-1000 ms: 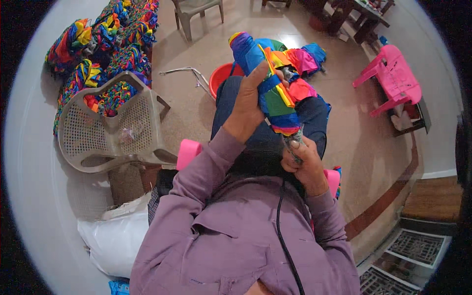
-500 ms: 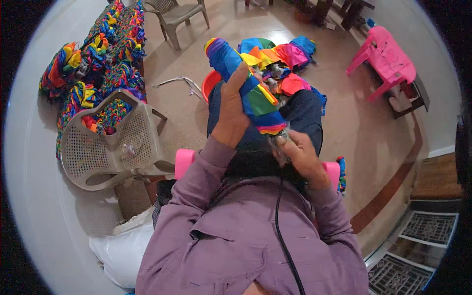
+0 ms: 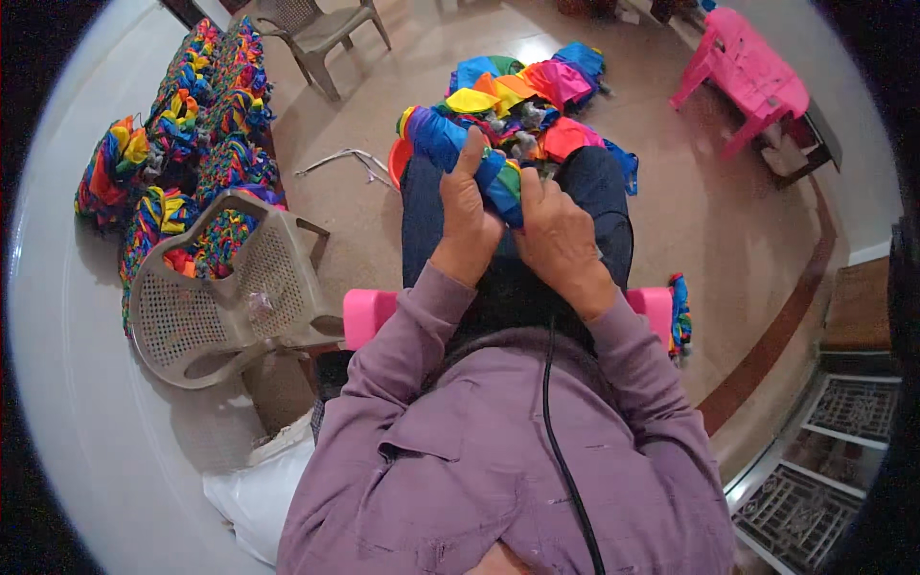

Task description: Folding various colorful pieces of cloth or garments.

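A rolled bundle of rainbow-coloured cloth point(image 3: 436, 140), mostly blue at this moment's upper side, lies slantwise over my lap. My left hand point(image 3: 467, 216) is wrapped round it from below, thumb laid along its top. At its near right end, my right hand point(image 3: 559, 235) closes over the cloth, fingers curled and partly hiding that end. Just past my knees, a loose heap of similar bright cloth point(image 3: 556, 86) with grey tufts among it lies on the floor.
Stacks of multicoloured bundles point(image 3: 235, 101) stand along the left wall, beside a grey plastic chair point(image 3: 182, 316). A second chair point(image 3: 316, 24) is farther off. A pink plastic stool point(image 3: 752, 77) stands at the right. A red container point(image 3: 398, 158) and white strips point(image 3: 340, 158) lie near my left knee.
My right hand has moved up from the grey stuff at the bundle's lower end and now grips the cloth close to my left hand. The bundle has tilted flatter; its lower end is covered.
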Action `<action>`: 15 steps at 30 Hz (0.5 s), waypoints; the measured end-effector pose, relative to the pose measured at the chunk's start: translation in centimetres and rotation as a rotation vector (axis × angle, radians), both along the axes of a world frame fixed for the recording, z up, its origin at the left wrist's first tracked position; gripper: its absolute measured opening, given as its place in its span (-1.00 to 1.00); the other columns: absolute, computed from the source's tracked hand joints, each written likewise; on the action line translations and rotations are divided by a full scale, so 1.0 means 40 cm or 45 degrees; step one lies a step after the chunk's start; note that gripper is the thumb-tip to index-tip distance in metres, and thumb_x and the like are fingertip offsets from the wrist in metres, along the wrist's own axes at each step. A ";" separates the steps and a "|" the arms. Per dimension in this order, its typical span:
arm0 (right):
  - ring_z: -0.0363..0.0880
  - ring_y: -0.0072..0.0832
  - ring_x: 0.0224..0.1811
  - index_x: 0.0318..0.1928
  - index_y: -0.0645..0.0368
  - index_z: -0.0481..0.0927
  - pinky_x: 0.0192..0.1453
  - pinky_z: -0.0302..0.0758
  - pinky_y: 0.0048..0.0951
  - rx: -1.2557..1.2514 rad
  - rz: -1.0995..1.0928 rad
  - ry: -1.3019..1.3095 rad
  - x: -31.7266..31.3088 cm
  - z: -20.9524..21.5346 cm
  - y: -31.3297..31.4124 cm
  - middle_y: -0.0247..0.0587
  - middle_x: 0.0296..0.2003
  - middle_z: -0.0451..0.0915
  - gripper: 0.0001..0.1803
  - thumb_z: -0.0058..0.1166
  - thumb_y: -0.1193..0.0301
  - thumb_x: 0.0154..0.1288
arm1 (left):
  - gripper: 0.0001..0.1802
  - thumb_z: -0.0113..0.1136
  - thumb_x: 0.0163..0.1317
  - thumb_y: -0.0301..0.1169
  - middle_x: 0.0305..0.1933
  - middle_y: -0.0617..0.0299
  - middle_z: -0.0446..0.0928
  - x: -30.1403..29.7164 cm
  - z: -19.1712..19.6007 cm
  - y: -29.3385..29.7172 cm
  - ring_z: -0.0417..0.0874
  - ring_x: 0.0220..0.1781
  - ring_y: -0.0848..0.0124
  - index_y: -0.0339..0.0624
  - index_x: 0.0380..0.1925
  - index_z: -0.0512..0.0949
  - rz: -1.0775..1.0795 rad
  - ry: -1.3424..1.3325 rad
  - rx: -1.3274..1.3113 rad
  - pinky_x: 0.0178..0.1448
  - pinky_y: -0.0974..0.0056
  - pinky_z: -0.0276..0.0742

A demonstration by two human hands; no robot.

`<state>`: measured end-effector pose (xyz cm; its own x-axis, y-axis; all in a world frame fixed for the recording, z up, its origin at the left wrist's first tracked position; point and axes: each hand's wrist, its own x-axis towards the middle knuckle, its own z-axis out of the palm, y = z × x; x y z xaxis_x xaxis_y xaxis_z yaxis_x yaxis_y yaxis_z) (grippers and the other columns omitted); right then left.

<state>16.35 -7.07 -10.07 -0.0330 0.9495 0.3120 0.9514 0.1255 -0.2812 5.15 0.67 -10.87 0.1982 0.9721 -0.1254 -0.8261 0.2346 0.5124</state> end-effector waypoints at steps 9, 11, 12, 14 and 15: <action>0.68 0.11 -0.13 0.20 0.23 0.40 -0.14 0.61 0.04 -0.003 0.276 0.241 0.115 0.034 -0.019 0.12 -0.16 0.66 -0.31 0.41 0.34 0.07 | -0.60 0.39 0.36 -0.10 -0.15 0.11 0.70 -0.007 0.029 -0.016 0.76 -0.11 0.24 -0.19 -0.07 0.57 -0.131 0.068 -0.003 0.11 0.10 0.69; 0.69 0.12 -0.12 0.19 0.23 0.41 -0.12 0.61 0.04 -0.004 0.312 0.190 0.138 0.057 -0.021 0.13 -0.14 0.67 -0.32 0.41 0.33 0.08 | -0.63 0.34 0.41 -0.13 -0.10 0.14 0.69 -0.014 0.017 0.008 0.75 -0.10 0.25 -0.18 -0.02 0.57 -0.159 0.039 0.056 0.11 0.07 0.69; 0.69 0.12 -0.12 0.19 0.23 0.42 -0.11 0.60 0.04 -0.014 0.321 0.156 0.162 0.069 -0.027 0.14 -0.14 0.68 -0.32 0.41 0.32 0.08 | -0.64 0.31 0.43 -0.14 -0.08 0.15 0.68 -0.008 0.009 0.013 0.75 -0.09 0.26 -0.17 0.00 0.57 -0.181 0.012 0.078 0.12 0.06 0.69; 0.69 0.12 -0.12 0.19 0.23 0.43 -0.10 0.60 0.04 -0.014 0.280 0.113 0.214 0.080 -0.039 0.14 -0.12 0.68 -0.32 0.41 0.32 0.08 | -0.57 0.22 0.48 -0.11 0.00 0.09 0.70 0.003 0.085 -0.011 0.76 -0.01 0.25 -0.22 0.10 0.57 -0.263 0.021 0.017 0.17 0.07 0.68; 0.69 0.13 -0.11 0.20 0.23 0.44 -0.09 0.60 0.04 0.007 0.287 0.073 0.241 0.082 -0.043 0.14 -0.11 0.68 -0.32 0.42 0.32 0.09 | -0.56 0.19 0.50 -0.11 0.02 0.08 0.71 0.004 0.082 -0.007 0.75 0.05 0.23 -0.23 0.13 0.56 -0.282 0.118 0.107 0.19 0.06 0.67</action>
<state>25.99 -8.79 -6.79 -0.2258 0.9184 0.3249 0.8817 0.3345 -0.3328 5.32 0.39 -7.61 0.3991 0.9140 -0.0735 -0.7078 0.3580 0.6090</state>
